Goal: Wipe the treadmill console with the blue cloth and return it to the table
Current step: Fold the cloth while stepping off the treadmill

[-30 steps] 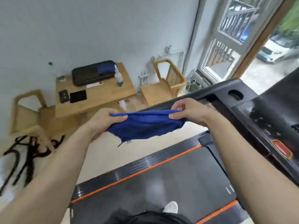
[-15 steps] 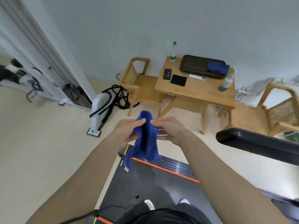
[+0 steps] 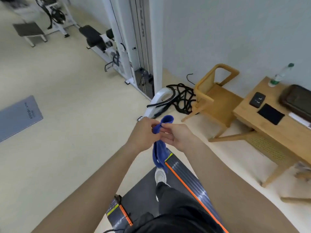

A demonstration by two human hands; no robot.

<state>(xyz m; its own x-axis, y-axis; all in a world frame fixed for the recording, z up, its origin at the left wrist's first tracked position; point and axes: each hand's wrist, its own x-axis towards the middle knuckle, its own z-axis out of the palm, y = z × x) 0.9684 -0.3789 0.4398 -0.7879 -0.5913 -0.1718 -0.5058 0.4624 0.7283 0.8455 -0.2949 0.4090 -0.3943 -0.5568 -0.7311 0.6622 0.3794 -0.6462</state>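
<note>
The blue cloth [image 3: 159, 149] hangs folded in front of me, pinched at its top between both hands. My left hand [image 3: 143, 136] grips it from the left and my right hand [image 3: 176, 136] from the right, fingertips touching above the treadmill's rear end. The wooden table [image 3: 262, 130] stands at the right, well apart from my hands. The treadmill console is out of view; only the belt [image 3: 144, 190] with its orange-striped side rail shows below me.
A wooden chair [image 3: 213, 96] sits left of the table, with black ropes [image 3: 181, 98] beside it. On the table are a water bottle [image 3: 279, 75], a dark tray [image 3: 297, 100] and small black items. A white cable machine [image 3: 139, 47] stands by the wall; a grey mat [image 3: 16, 116] lies left.
My view has swung further left, away from the console, which has left the frame. The cloth went from stretched wide between my hands to folded and hanging down.
</note>
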